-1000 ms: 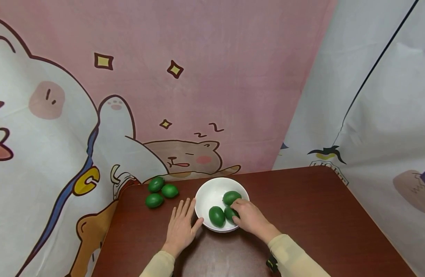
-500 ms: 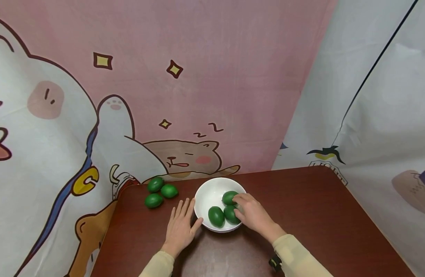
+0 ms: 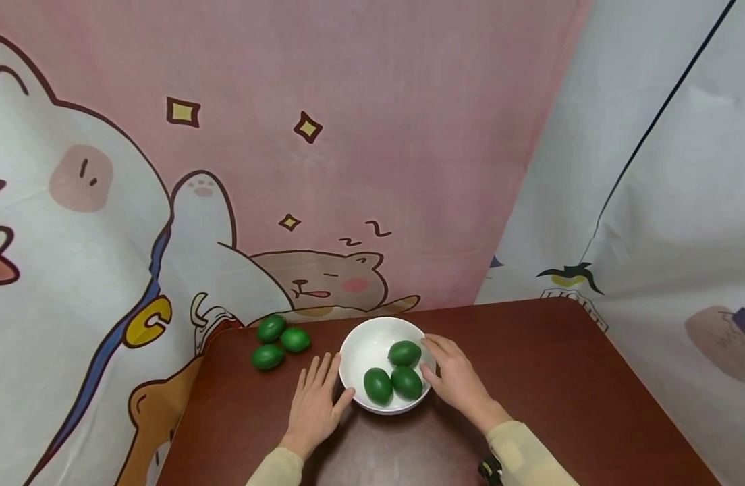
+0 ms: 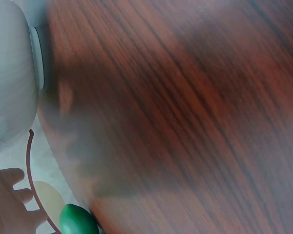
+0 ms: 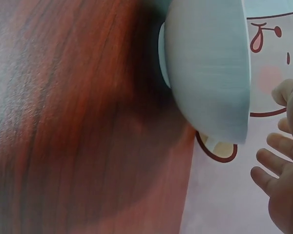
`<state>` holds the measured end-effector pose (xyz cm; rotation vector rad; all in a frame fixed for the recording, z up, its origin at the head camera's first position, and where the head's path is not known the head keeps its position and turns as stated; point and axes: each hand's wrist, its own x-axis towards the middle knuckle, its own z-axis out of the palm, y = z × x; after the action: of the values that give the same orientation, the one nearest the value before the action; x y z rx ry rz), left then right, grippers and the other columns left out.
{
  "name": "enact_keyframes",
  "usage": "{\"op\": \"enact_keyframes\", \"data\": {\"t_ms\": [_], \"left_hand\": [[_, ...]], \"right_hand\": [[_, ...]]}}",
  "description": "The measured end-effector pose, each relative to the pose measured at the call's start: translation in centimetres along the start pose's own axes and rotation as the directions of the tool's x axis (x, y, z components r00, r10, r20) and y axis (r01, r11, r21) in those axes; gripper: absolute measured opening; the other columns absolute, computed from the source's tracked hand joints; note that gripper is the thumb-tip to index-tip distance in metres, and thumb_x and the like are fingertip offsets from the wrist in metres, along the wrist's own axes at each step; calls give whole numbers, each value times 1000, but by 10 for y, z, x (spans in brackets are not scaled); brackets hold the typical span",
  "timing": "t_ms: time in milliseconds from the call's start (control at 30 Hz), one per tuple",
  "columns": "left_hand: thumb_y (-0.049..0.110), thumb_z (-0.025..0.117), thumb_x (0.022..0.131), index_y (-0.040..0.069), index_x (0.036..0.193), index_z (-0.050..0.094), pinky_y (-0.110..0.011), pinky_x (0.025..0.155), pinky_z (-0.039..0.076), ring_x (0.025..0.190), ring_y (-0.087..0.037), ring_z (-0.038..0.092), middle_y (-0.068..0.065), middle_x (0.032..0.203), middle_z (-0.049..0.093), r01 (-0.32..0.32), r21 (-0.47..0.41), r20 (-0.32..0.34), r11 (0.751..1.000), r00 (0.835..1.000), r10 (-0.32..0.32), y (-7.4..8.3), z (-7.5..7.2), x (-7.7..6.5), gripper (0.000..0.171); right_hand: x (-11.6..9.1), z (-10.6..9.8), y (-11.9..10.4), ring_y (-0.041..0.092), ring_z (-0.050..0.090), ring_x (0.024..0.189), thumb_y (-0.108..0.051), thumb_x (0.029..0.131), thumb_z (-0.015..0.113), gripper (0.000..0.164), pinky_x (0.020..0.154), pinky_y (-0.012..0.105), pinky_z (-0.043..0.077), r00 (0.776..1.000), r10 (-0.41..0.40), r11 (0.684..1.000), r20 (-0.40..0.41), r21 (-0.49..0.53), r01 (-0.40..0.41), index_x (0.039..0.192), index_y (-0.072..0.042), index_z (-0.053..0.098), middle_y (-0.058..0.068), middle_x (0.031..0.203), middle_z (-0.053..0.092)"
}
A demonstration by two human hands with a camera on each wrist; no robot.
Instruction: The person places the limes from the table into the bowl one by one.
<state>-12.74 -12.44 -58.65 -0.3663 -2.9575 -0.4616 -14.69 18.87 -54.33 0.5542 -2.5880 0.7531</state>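
Observation:
A white bowl (image 3: 366, 343) stands on the table with three green limes inside: one lime (image 3: 405, 354) at the back, another lime (image 3: 407, 383) at the front right and a third lime (image 3: 378, 386) at the front left. My left hand (image 3: 314, 408) lies at the bowl's left side, fingers straight and spread, thumb close to the rim. At the right rim is my right hand (image 3: 460, 381), its fingers loosely bent and holding nothing. The right wrist view has these fingers (image 5: 273, 161) beside the bowl's outer wall (image 5: 210, 73). Whether either hand touches the bowl is hard to tell.
Three more limes (image 3: 268, 356) lie together on the dark red wooden table (image 3: 518, 364), near its far left corner. A cartoon-printed cloth (image 3: 409, 169) hangs right behind the table's back edge. A dark wristband (image 3: 490, 468) is at the right sleeve.
My right hand has drawn back from the limes in the bowl to its right rim, uncovering the front right lime. The left hand stays put.

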Motion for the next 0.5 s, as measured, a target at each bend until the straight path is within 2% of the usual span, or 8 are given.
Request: {"op": "enact_keyframes", "data": {"t_ms": [300,500], "left_hand": [[62,53,101,18,163,34,-62,121,26,153,-38,32,-14,164,39,-1,7,-6,1000,1000,2,-1,2,0,78],[62,51,101,19,164,32,-60,122,24,154,-37,31,-14,164,39,1,-1,-9,1000,1000,-1,0,2,-1,78]], "right_hand": [[-9,6,11,42,60,124,-14,84,82,49,103,58,49,996,-47,999,-72,-12,47,127,5,68,22,133,64],[-15,10,17,42,57,129,-16,84,82,53,105,58,46,995,-39,999,-95,-23,37,130,6,67,22,139,62]]}}
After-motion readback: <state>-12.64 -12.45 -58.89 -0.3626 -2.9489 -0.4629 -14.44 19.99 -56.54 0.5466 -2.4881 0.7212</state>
